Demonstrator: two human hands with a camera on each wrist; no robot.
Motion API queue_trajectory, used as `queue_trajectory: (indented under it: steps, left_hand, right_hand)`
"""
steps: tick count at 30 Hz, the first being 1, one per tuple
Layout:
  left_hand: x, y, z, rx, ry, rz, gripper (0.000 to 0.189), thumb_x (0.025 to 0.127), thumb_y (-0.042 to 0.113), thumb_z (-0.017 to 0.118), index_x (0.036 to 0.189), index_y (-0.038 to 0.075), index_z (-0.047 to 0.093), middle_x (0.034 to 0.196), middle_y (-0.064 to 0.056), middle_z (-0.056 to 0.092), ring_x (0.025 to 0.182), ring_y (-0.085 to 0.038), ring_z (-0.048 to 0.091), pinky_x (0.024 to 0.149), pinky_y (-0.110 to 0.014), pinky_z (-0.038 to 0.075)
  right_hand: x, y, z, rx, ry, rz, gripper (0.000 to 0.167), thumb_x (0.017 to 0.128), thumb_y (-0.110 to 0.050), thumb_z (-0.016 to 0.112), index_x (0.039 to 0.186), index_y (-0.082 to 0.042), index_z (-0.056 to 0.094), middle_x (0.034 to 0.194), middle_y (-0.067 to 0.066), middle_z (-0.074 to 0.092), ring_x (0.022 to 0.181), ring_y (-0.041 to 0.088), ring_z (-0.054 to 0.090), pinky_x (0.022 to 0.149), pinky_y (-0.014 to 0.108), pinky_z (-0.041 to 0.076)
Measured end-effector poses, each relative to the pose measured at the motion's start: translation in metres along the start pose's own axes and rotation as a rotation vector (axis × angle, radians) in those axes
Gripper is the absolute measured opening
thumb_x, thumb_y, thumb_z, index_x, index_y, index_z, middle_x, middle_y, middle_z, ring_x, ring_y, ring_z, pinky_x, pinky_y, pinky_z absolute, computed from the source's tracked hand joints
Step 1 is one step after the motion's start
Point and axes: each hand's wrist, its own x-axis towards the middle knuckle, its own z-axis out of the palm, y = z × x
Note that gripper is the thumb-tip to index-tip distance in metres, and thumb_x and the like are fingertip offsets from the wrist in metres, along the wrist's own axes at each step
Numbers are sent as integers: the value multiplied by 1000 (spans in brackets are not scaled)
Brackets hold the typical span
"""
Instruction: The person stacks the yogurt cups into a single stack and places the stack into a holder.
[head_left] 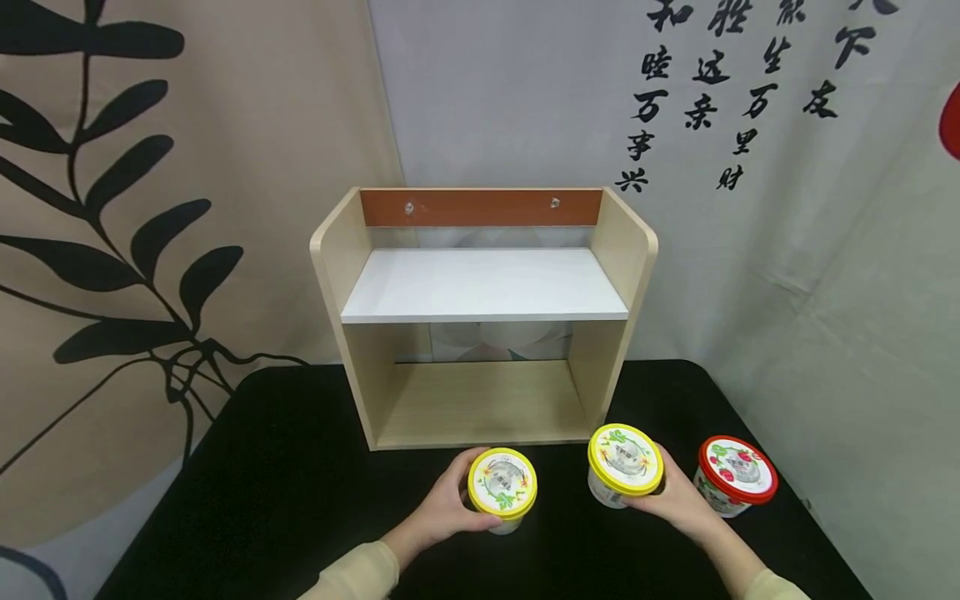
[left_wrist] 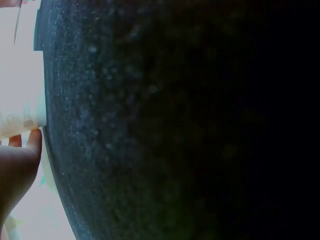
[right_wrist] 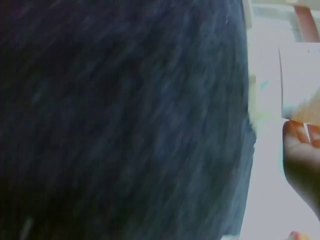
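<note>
My left hand [head_left: 448, 502] grips a small tub with a yellow lid [head_left: 502, 482] from its left side, thumb in front and fingers behind. A second yellow-lidded tub [head_left: 626, 460] is in my right hand [head_left: 675, 493], which holds it from the right, near the shelf's front right corner. Both lids carry a printed fruit-and-leaf picture and face up. In the left wrist view the pale tub wall [left_wrist: 22, 95] shows above the fingers; the right wrist view shows the other tub's wall [right_wrist: 302, 82] likewise. A red-lidded tub [head_left: 738, 470] stands just right of my right hand.
A two-level wooden shelf unit [head_left: 480, 404] with a white middle board [head_left: 487, 283] and a brown back rail [head_left: 480, 207] stands at the back of the black table [head_left: 247, 500]. Behind it hang cloth backdrops [head_left: 510, 100] with leaf prints and writing.
</note>
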Motion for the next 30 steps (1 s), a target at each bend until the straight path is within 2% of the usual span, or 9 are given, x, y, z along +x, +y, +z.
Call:
queue_trajectory:
  steps: [1, 4, 7, 11, 16, 20, 25, 30]
  left_hand:
    - [0, 0, 0, 2, 1, -1, 87, 76, 14, 86, 147, 10, 35, 142, -9, 47, 128, -30, 43, 108, -60, 33]
    - [1, -2, 0, 2, 1, -2, 87, 76, 15, 86, 146, 10, 35, 141, -9, 47, 128, -29, 44, 108, -60, 34]
    - [1, -3, 1, 4, 0, -1, 88, 75, 15, 87, 146, 10, 36, 141, -9, 48, 127, -28, 44, 107, -59, 34]
    - [2, -4, 1, 10, 2, 0, 88, 75, 16, 87, 146, 10, 36, 140, -9, 49, 126, -26, 45, 107, -56, 36]
    - [3, -5, 1, 9, 2, 19, 88, 74, 15, 88, 145, 9, 37, 138, -9, 50, 125, -26, 47, 106, -50, 38]
    - [3, -6, 1, 2, -2, 31, 88, 73, 14, 88, 145, 7, 37, 137, -10, 51, 125, -26, 47, 105, -46, 39]
    - [3, -5, 0, 1, -7, 29, 88, 74, 16, 87, 145, 8, 37, 137, -9, 50, 124, -25, 48, 104, -45, 39]
    - [4, -7, -1, -2, -11, 31, 87, 75, 16, 87, 145, 9, 37, 137, -8, 51, 123, -24, 50, 103, -41, 41]
  right_hand:
    - [2, -2, 3, 12, -3, -15, 85, 79, -3, 78, 146, 2, 27, 140, 25, 41, 123, 27, 46, 98, 54, 43]
    - [8, -8, 14, 42, -17, -41, 83, 79, -2, 78, 145, 3, 28, 140, 26, 42, 126, 40, 43, 98, 56, 44]
    - [15, -14, 24, 69, -30, -60, 84, 78, -2, 79, 145, 2, 29, 139, 25, 43, 126, 42, 42, 98, 58, 44]
    - [24, -21, 37, 70, -48, -113, 84, 77, -3, 80, 145, 2, 30, 139, 24, 45, 124, 32, 47, 98, 56, 44]
    - [32, -32, 49, 41, -31, -191, 83, 76, -3, 81, 144, 2, 34, 135, 19, 50, 120, 17, 51, 97, 47, 44]
    - [38, -40, 56, 35, -32, -238, 83, 76, -2, 81, 144, 3, 34, 135, 20, 50, 121, 15, 51, 96, 43, 45]
    - [40, -46, 64, 83, -52, -246, 83, 76, -1, 80, 144, 3, 33, 135, 21, 49, 119, 10, 52, 95, 37, 46]
    - [44, -49, 74, 122, -93, -301, 80, 77, 1, 79, 144, 1, 35, 134, 16, 50, 119, 11, 52, 94, 33, 49]
